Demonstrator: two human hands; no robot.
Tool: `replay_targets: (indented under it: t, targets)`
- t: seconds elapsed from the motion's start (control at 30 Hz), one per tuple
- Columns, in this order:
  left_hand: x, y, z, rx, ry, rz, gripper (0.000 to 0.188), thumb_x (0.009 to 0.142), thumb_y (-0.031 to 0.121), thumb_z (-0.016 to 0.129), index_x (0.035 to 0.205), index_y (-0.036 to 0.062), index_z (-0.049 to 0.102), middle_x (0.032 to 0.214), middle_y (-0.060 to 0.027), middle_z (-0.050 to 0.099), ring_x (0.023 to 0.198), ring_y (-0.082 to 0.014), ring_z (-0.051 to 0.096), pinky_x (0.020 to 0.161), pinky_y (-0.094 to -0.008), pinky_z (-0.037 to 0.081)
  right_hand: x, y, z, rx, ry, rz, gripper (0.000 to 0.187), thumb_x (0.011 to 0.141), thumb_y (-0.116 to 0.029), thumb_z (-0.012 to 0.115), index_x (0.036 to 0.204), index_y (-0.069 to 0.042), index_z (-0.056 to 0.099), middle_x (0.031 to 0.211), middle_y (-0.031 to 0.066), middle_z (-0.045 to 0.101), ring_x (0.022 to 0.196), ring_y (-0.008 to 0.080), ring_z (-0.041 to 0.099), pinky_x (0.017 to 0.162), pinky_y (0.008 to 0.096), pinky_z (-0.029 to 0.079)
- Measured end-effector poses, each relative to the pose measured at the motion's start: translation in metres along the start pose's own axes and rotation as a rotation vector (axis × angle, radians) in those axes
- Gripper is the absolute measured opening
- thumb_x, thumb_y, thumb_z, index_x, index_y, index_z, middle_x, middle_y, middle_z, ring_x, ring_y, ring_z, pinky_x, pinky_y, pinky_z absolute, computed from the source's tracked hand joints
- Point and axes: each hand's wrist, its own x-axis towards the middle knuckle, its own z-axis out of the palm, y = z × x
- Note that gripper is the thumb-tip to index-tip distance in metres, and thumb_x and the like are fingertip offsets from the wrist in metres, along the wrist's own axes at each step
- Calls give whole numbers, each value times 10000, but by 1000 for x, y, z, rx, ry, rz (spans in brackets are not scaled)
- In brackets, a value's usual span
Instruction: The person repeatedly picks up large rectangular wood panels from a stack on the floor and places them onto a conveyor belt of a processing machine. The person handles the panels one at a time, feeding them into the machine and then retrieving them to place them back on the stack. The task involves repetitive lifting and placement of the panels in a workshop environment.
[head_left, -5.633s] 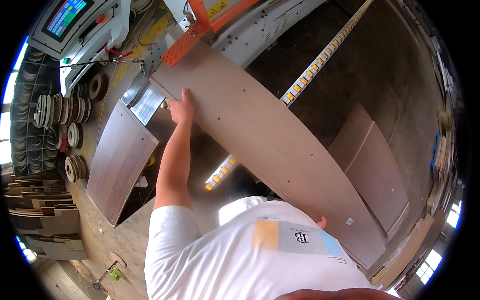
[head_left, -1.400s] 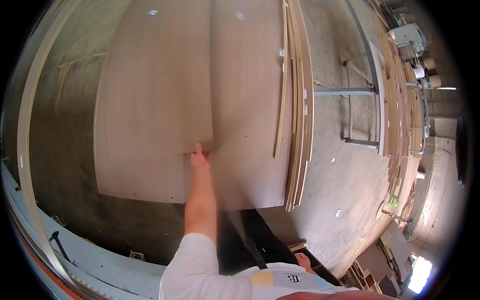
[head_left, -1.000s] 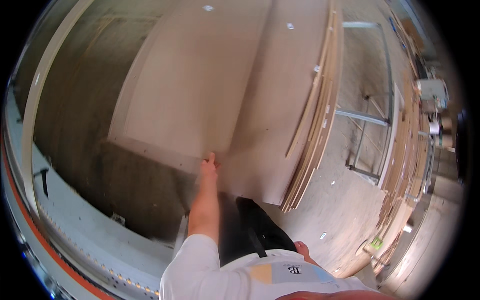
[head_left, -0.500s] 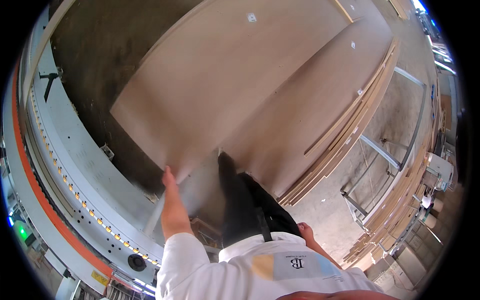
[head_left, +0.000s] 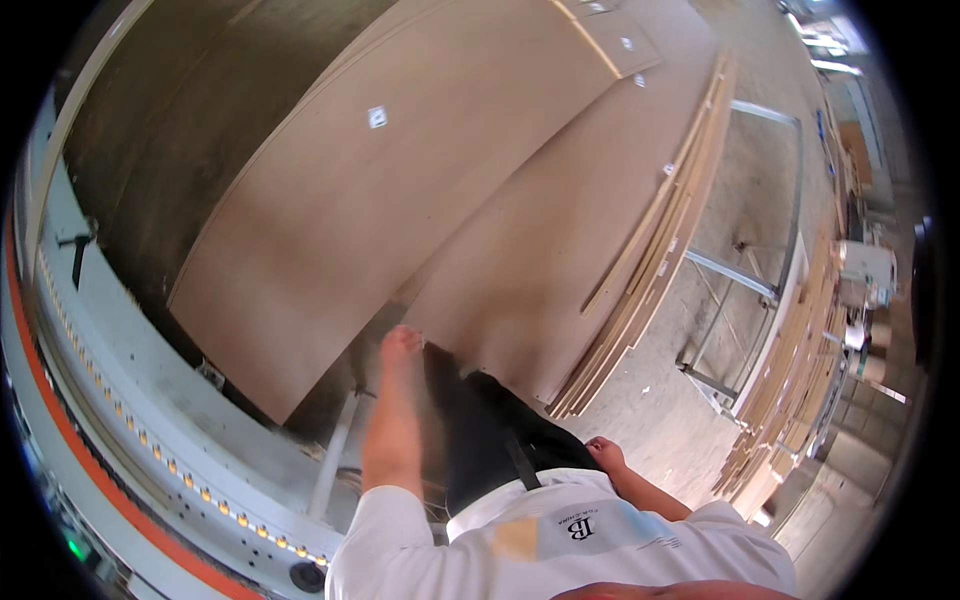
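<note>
A large brown board lies at a slant over the left part of a second brown board, its near end reaching toward the machine on the left. My left hand is closed, fingers curled in, beside the near left corner of the second board and right of the large board's near end. Whether it touches either edge, or holds anything, I cannot tell. My right hand hangs by my hip with loosely curled fingers. Nothing shows in it.
A grey machine with an orange strip curves along the left. Narrow board strips lie along the right side of the stack. Farther right stand a metal frame and more stacked strips. A small board lies at the far end.
The large board has shifted nearer and to the left against the second board. My left hand has come away from its near edge and moved right. My right hand stays by my hip.
</note>
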Motion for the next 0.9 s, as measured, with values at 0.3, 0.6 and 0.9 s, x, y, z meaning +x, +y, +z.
replay_targets:
  t: [0.3,0.6,0.9]
  targets:
    - [75,14,260,-436,-201,-124,429,1012,414,572,1159,18,494,1026,-151,646,945,-263,662,793,-397,577,-53,3,41,223,58,187,307,882,-390,686,975,-103,746,849,97,727,813,214,701,746,330,543]
    - [115,23,331,-649,-206,55,603,1060,412,448,1443,-43,346,1383,-225,490,1232,-323,534,1053,-419,471,-89,-7,86,344,91,331,299,895,-367,654,991,-97,741,919,104,743,870,220,706,804,337,540]
    - [105,12,295,-582,-88,45,628,1055,469,416,1433,-26,340,1342,-209,506,1243,-327,545,1097,-438,453,-80,-27,81,363,79,329,333,910,-396,649,994,-84,730,868,131,724,825,249,698,755,357,533]
